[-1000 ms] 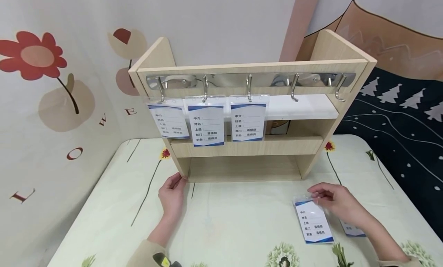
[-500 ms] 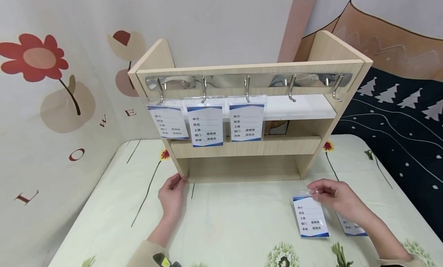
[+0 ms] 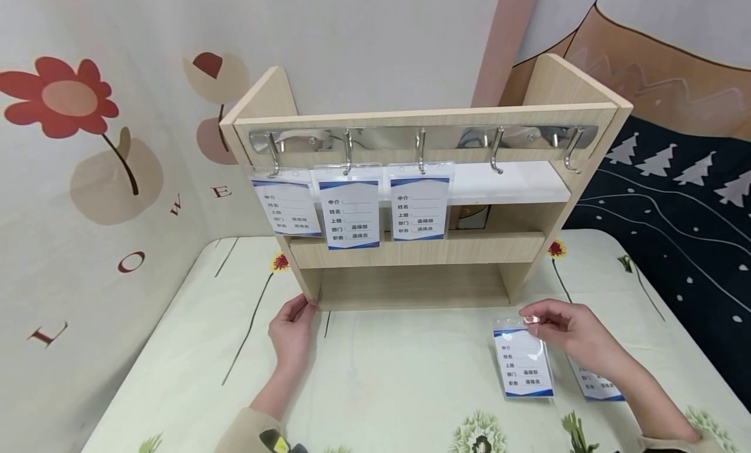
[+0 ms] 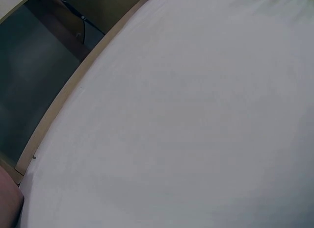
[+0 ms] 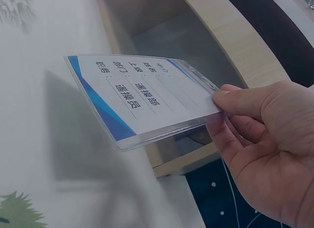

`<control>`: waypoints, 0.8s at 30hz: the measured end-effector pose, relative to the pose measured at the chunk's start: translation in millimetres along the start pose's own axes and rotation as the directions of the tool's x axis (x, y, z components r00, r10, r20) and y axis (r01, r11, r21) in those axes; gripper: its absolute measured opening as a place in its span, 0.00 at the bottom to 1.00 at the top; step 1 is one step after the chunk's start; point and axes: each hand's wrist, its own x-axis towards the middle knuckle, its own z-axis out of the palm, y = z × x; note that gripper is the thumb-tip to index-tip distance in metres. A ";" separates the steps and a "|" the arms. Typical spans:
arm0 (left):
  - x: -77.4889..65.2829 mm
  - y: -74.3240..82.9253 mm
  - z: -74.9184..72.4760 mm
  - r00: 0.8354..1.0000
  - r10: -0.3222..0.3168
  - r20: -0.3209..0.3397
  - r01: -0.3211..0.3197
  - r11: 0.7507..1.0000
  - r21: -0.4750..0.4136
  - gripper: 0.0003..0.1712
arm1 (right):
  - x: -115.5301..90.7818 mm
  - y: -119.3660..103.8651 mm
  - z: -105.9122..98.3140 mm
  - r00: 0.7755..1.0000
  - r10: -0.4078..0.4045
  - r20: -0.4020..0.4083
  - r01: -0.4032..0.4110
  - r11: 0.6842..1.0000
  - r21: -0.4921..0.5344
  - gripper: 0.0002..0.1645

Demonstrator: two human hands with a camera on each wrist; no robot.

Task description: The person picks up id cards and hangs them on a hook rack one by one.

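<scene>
Head view shows me the right hand (image 3: 572,329) pinching a badge (image 3: 523,364) before the right end of the rack (image 3: 493,249), slightly nearer than a second ago, so I judge it's being carried; the left hand (image 3: 291,329) grips the rack's lower left corner.

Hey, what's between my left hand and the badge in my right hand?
In the head view, only pale cloth lies between your left hand and the held badge, marked by a thin dark line near that hand.

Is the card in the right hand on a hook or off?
Off. The right hand pinches the card by its top edge, above the table, away from the hooks.
</scene>
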 end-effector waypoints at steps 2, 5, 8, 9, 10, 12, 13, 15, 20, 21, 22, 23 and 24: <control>0.4 -0.7 0.2 1.000 0.001 0.000 -0.001 1.000 -0.001 0.16 | 0.3 -0.7 -0.5 1.000 -0.028 -0.009 0.028 1.000 -0.005 0.14; 0.4 -1.0 0.4 1.000 0.005 0.000 -0.005 1.000 -0.006 0.16 | 0.6 -2.5 -1.5 0.998 -0.067 -0.019 0.067 0.998 -0.013 0.13; 0.4 -1.7 0.5 1.000 0.008 0.005 -0.008 1.000 -0.017 0.16 | 0.4 -5.0 -2.5 0.998 -0.060 -0.025 0.060 0.998 -0.019 0.13; 0.4 -1.9 0.5 1.000 0.008 0.008 -0.008 1.000 -0.019 0.16 | 0.2 -6.0 -2.7 0.998 -0.055 -0.029 0.054 0.998 -0.026 0.14; 0.4 -2.0 0.4 1.000 0.008 0.010 -0.008 1.000 -0.020 0.16 | 0.2 -6.7 -3.1 0.998 -0.050 -0.032 0.049 0.998 -0.036 0.14; 0.5 -2.4 0.2 1.000 0.007 0.013 -0.007 1.000 -0.015 0.16 | 0.4 -9.0 -4.1 0.999 -0.041 -0.036 0.039 0.998 -0.056 0.14; 0.6 -2.4 0.0 1.000 0.007 0.014 -0.007 1.000 -0.012 0.16 | 0.7 -10.6 -4.8 0.998 -0.040 -0.039 0.038 0.997 -0.066 0.14; 0.7 -2.4 -0.3 1.000 0.007 0.013 -0.007 1.000 -0.007 0.16 | 2.2 -14.0 -6.4 0.998 -0.034 -0.043 0.031 0.996 -0.081 0.14; 0.8 -1.5 -0.7 1.000 0.008 0.010 -0.008 1.000 -0.007 0.16 | 7.9 -24.7 -13.2 0.998 -0.043 -0.049 0.039 0.995 -0.093 0.15; 0.7 -1.3 -0.7 1.000 0.007 0.010 -0.007 1.000 -0.006 0.16 | 8.9 -26.8 -14.9 0.997 -0.058 -0.055 0.052 0.994 -0.099 0.15; 0.5 -1.2 -0.7 1.000 0.007 0.010 -0.007 1.000 -0.009 0.16 | 9.7 -28.5 -17.0 0.995 -0.073 -0.061 0.066 0.992 -0.107 0.15; 0.4 -1.2 -0.7 1.000 0.006 0.011 -0.006 1.000 -0.010 0.16 | 10.4 -30.2 -19.3 0.994 -0.089 -0.071 0.080 0.990 -0.117 0.15; 0.2 -1.1 -0.7 1.000 0.005 0.010 -0.004 1.000 -0.013 0.16 | 11.0 -31.6 -21.7 0.991 -0.105 -0.085 0.094 0.987 -0.131 0.15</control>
